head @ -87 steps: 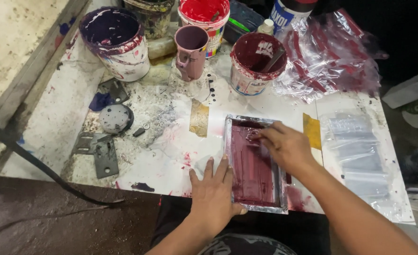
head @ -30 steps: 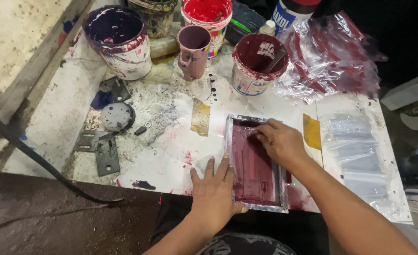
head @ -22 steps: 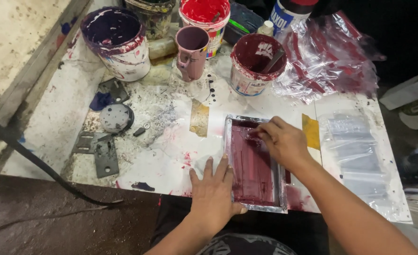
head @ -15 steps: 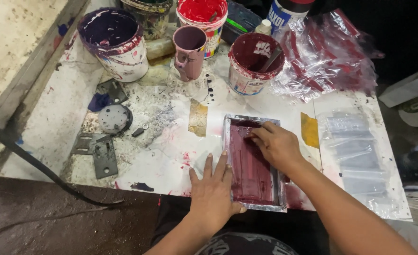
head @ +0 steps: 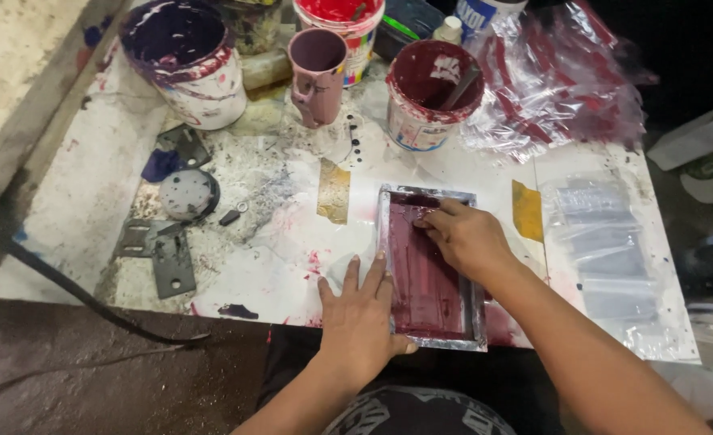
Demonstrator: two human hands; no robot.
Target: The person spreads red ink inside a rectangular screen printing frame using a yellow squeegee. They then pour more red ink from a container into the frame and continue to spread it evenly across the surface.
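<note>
The small printing frame [head: 430, 270], smeared dark red, lies flat on the bench [head: 276, 258] under both sets of fingers. The left hand [head: 362, 310] presses its near-left edge, fingers spread flat, gripping nothing. The right hand [head: 462, 238] curls at the far end, probably pinching a small scraper, though that is hidden. This looks like an ink-spreading pass; next calls for an even pull toward the body. A maroon paint bucket [head: 429, 97] stands beyond the fingertips.

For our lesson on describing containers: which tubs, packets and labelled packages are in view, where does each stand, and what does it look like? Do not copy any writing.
Maroon-stained white paint tub with printed label: beyond the metal frame.
White tub of red paint: top centre.
White tub with dark purple inside: top left.
Blue-and-white labelled container: top edge, cut off.
Clear plastic packets, red-smeared: top right.
</note>
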